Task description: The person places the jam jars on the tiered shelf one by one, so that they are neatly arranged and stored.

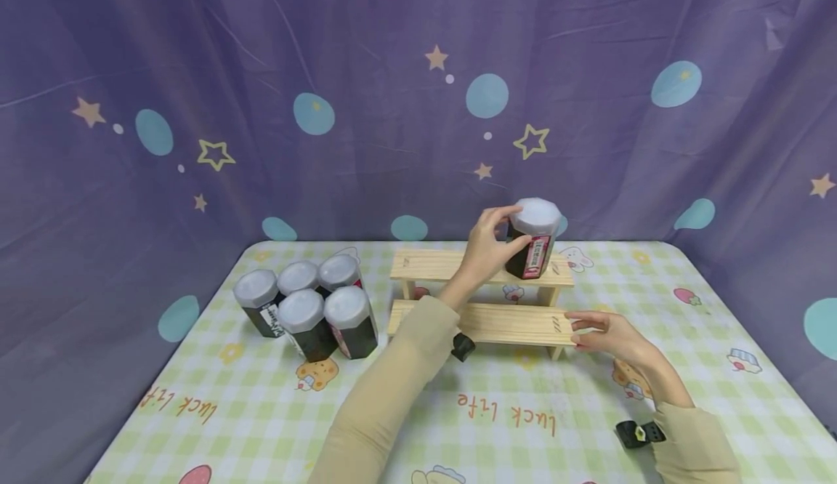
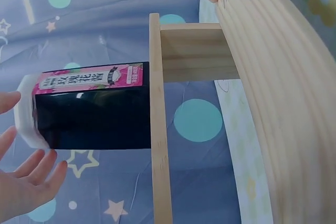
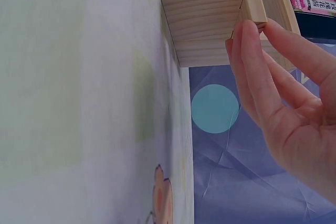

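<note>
A dark jar [image 1: 538,248] with a white lid and a pink label stands upright on the upper board [image 1: 431,264] of a two-tier wooden rack, near its right end. My left hand [image 1: 492,240] is at the jar's left side, fingers and thumb spread loosely about the lid. In the left wrist view, the fingertips [image 2: 48,156] lie at the edge of the lid [image 2: 26,111]. My right hand [image 1: 608,335] pinches the right end of the rack's lower board [image 1: 503,323] between thumb and fingers, as the right wrist view shows up close.
Several similar jars [image 1: 304,317] with white lids stand in a cluster left of the rack. A checked cloth [image 1: 261,426] with printed pictures covers the table, and a purple curtain [image 1: 366,179] hangs behind it. My left forearm [image 1: 386,397] crosses in front of the rack.
</note>
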The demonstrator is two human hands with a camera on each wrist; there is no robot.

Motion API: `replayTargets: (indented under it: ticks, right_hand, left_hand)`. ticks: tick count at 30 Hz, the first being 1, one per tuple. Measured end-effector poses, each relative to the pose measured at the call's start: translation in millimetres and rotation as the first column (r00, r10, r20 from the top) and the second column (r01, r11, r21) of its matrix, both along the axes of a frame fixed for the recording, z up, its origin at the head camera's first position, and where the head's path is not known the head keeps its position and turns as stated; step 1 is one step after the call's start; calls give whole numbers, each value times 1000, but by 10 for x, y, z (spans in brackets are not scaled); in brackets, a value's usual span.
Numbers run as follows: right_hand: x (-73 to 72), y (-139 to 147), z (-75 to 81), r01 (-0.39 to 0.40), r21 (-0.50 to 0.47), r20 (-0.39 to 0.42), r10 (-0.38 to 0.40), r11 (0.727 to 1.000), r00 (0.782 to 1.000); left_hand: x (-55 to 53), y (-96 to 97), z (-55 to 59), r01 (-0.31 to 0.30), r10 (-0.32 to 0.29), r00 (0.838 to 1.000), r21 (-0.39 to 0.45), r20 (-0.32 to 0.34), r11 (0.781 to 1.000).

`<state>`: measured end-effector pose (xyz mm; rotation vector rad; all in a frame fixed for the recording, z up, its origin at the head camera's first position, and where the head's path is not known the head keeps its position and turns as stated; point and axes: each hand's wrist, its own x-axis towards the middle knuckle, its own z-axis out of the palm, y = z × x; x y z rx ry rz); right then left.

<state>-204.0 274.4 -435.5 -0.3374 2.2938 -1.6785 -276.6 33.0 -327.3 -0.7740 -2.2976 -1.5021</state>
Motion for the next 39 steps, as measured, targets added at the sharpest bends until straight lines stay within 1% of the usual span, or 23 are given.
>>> replayTargets:
  ticks: [3,8,10,14,18,23,29,35,39]
  right_hand:
    - [7,-4,5,2,-1,2,-2,1000,1000]
    - [19,-9,18,1,6,-6,-1,1000,1000]
    - [24,-8,23,-1,9,-10,1,1000,1000]
    - [29,0,24,-3,13,-13,3,1000,1000]
    - [32,4,17,0,21,-12,0,1000,1000]
    - [25,-1,13,-1,23,-12,1,1000,1000]
    - [19,2,8,0,22,-9,0,1000,1000]
    - [13,5,1,-1,18,-2,1,1000,1000]
    - [7,9,-7,-6,14,-4,6,1000,1000]
  left_hand:
    - [50,-59,-5,-6,6,1000,-12,1,1000]
    - [135,-170,-43,-2,2,999,-12,40,1000]
    - [161,-212,-68,8,-8,999,-6,48,1000]
    - [207,-292,-115,37,-36,998,-18,42,999]
    - [268,-372,-143,59,-57,997,-49,44,997]
    - [353,-490,-172,66,-61,997,-88,53,994]
    - [465,-672,-191,79,-67,995,-172,70,982]
    - [554,-878,-210,61,-46,997,-246,66,967]
    - [601,-1021,-224,49,-37,998,-252,54,966]
